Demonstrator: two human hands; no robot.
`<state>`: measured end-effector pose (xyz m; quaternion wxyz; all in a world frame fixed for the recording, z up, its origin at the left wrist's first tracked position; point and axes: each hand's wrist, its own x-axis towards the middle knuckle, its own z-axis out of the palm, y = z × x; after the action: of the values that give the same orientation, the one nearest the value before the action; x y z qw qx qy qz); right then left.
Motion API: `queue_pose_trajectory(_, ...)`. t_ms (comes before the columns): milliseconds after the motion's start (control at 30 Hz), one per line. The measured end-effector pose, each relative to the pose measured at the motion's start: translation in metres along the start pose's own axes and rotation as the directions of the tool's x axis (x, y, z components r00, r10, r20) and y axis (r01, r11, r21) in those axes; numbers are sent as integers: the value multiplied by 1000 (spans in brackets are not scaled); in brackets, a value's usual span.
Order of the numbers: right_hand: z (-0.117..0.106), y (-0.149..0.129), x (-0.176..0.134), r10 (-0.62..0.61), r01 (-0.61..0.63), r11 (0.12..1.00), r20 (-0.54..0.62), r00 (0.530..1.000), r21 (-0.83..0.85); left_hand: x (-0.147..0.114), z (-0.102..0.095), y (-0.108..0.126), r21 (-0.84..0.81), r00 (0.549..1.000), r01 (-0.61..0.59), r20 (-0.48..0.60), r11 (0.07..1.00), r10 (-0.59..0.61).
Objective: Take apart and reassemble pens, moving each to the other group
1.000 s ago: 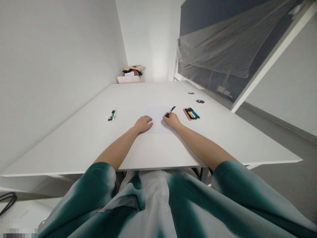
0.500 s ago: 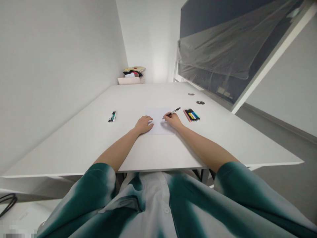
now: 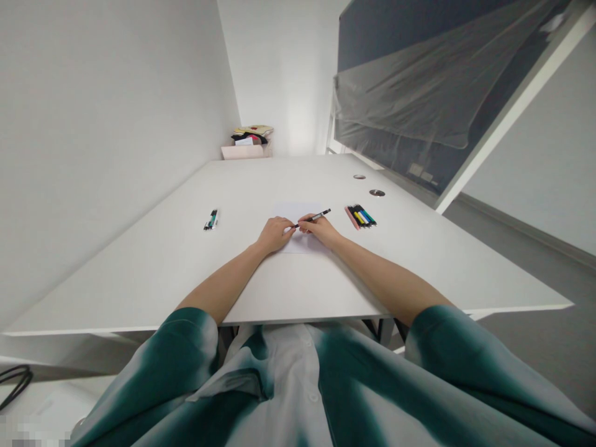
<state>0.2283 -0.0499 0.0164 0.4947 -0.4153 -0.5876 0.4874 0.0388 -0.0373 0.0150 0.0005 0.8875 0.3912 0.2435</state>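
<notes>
A black-and-white pen (image 3: 320,215) is in my right hand (image 3: 321,231), its fingers closed around it and the back end pointing up to the right. My left hand (image 3: 275,234) is right beside it, thumb and fingers drawn together at the front end of the pen; whether a cap is there is too small to make out. Beneath both hands lies a sheet of white paper (image 3: 298,209), partly covered by them. No marks on it can be made out.
Several coloured markers (image 3: 361,217) lie in a row right of the paper. A small group of pens (image 3: 211,220) is on the left. Two round metal discs (image 3: 377,193) sit in the white table (image 3: 261,285). A box of cloth items (image 3: 244,151) stands at the far end.
My right hand has moved left with the pen, bringing its front end to my left hand. My left hand has lifted its spread fingers and closed them at the pen's tip.
</notes>
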Motion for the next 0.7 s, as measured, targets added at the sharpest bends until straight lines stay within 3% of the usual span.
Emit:
queue_pose_trajectory(267, -20, 2, 9, 78, -48, 968, -111, 991, 247, -2, -6, -15, 97, 995, 98, 17, 990, -100)
queue_pose_trajectory(500, -25, -7, 8, 253, -204, 891, -69, 965, 406, -3, -6, -17, 128, 991, 118, 41, 985, -125)
queue_pose_trajectory(700, -23, -11, 5, 268, -223, 875, -46, 962, 430, -3, -6, -18, 135, 994, 101, 39, 986, -107)
